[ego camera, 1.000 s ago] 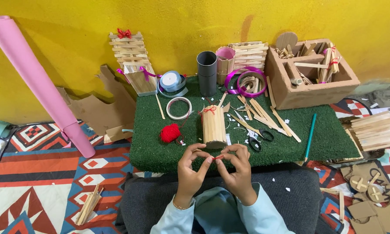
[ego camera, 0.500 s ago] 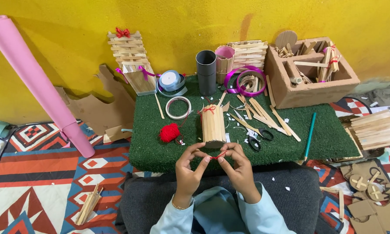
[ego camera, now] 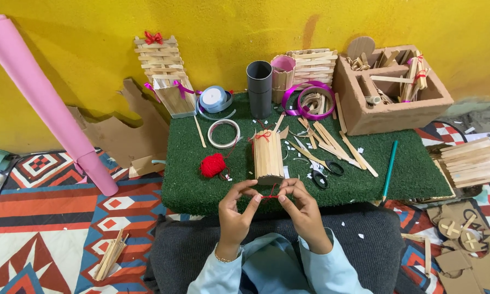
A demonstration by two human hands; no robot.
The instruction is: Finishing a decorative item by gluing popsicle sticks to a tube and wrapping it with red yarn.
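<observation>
Red thread (ego camera: 269, 195) runs taut between your 2 hands at the near edge of the green mat (ego camera: 190, 163). Your left hand (ego camera: 238, 209) pinches its left end between thumb and forefinger, the other fingers curled in; your right hand (ego camera: 300, 206) pinches the right end the same way. The hands sit close together, knuckles nearly meeting over the thread.

Just beyond your fingertips lies the stick cylinder (ego camera: 268, 155), a small barrel of pale craft sticks resting on the mat with a red bow at its far end. The thread appears to loop at its near end, though the exact contact is too small to tell. To its left sits the red yarn ball (ego camera: 212, 165), near the cylinder but apart from it. To its right lie black scissors (ego camera: 322, 173) among loose craft sticks (ego camera: 332, 142), and farther right a green pencil (ego camera: 390, 169) lies near the mat's right edge.

At the far side of the mat stand a dark grey tube (ego camera: 259, 88), a roll of blue ribbon (ego camera: 214, 98), a white tape ring (ego camera: 224, 133) and coils of purple ribbon (ego camera: 308, 100). A cardboard box (ego camera: 389, 111) of wood scraps sits far right. A pink paper roll (ego camera: 46, 103) leans against the yellow wall on the left.
</observation>
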